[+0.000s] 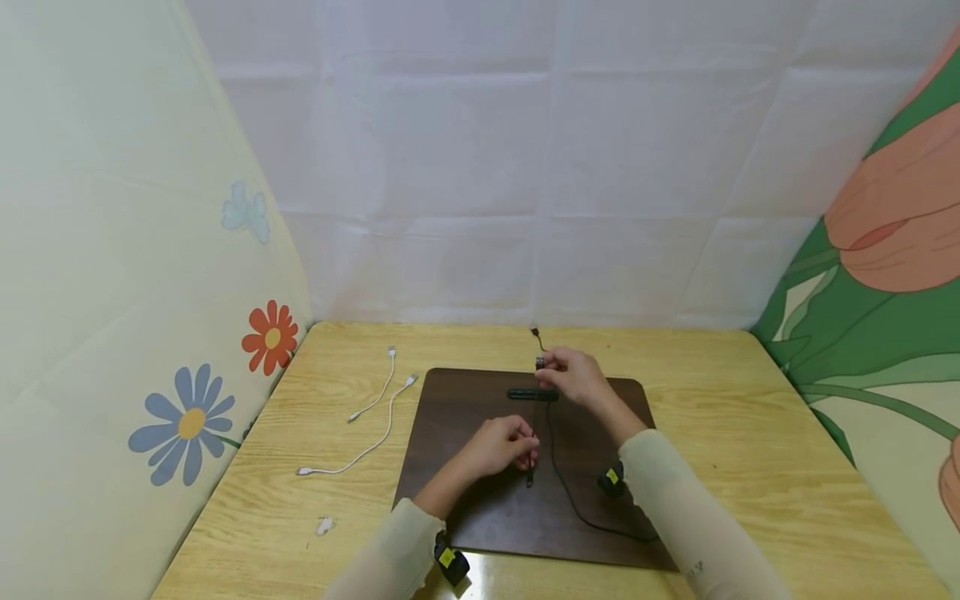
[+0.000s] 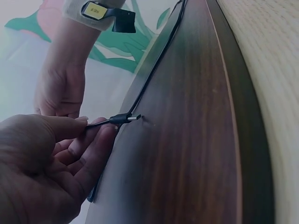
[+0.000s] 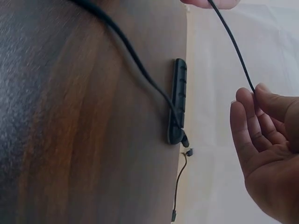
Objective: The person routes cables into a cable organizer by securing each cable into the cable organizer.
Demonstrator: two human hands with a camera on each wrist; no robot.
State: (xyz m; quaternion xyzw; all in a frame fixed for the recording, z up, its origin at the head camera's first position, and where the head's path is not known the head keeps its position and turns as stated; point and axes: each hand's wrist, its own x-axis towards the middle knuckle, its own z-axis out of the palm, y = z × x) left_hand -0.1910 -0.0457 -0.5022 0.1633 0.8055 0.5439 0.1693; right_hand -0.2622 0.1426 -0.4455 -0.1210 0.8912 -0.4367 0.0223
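Head view, lower centre of the frame: a thin black cable (image 3: 236, 49) is held above a dark brown board (image 1: 457, 408), which lies on the counter (image 1: 735, 467). The hands are apart, each clamped on the cable. The left hand (image 1: 495, 446) pinches it just behind the small plug (image 2: 122, 118); the right hand (image 1: 573, 375), higher in the frame, pinches it near the larger plug (image 1: 539, 363). Between them the lead runs nearly straight. The cable should handle as light and limp, with a smooth jacket that may slip through a loose pinch. Both plugs appear stiff, and the exposed metal tip is probably the part most easily damaged. The best hold is likely the plug's moulded body or the lead directly behind it, without sharp bending there. Right wrist view, centre: a slotted cable holder (image 3: 177, 93) rests on the board, a second black cable (image 3: 138, 60) meeting its lower end.
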